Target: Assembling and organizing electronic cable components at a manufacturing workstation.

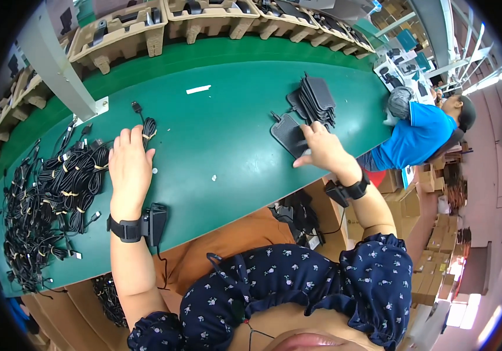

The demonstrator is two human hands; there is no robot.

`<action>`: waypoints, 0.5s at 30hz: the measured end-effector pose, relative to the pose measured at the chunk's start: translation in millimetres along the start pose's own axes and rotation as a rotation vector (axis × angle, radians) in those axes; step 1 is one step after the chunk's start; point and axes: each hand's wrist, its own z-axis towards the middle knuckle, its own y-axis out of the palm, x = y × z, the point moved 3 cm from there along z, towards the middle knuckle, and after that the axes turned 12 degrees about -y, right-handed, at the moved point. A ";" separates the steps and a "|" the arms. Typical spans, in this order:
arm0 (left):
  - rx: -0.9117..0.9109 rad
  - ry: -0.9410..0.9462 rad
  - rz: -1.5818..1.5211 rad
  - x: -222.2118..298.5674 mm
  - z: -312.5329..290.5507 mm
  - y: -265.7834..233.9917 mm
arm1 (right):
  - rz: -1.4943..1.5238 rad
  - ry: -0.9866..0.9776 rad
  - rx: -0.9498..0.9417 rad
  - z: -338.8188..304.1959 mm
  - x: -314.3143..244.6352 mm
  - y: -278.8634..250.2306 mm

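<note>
My left hand (130, 167) lies palm down at the left of the green table, its fingers stretched out. Just beyond its fingertips is a tied bundle of black cable (149, 128) with a plug pointing away; whether they touch is hard to tell. On the right, my right hand (323, 150) reaches over the near right edge of a flat black pad (287, 134) with rounded corners and a short stub. Thumb and fingers are apart there, and the pad's covered edge is hidden. A stack of similar black pads (317, 99) lies just behind.
A large heap of tied black cables (66, 184) covers the table's left end. A grey metal post (58, 67) stands behind it. Moulded cardboard trays (210, 23) line the far side. A white strip (198, 89) lies on the table (227, 134). A co-worker in blue (417, 134) is at right.
</note>
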 end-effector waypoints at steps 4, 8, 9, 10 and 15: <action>-0.051 0.165 -0.136 15.9 -6.8 -0.5 | -0.018 -0.127 0.126 1.9 -19.4 1.1; -0.014 0.259 -0.311 34.7 -12.3 8.6 | 0.122 -0.308 0.280 11.6 -34.3 3.4; -0.007 0.252 -0.307 34.3 -11.6 8.8 | 0.194 -0.320 0.312 16.1 -37.0 4.4; -0.047 0.164 -0.424 32.5 -9.9 8.9 | 0.191 -0.397 0.398 21.2 -39.0 6.7; -0.020 0.017 -0.668 33.1 -7.1 4.7 | 0.292 -0.508 0.325 34.3 -55.4 3.1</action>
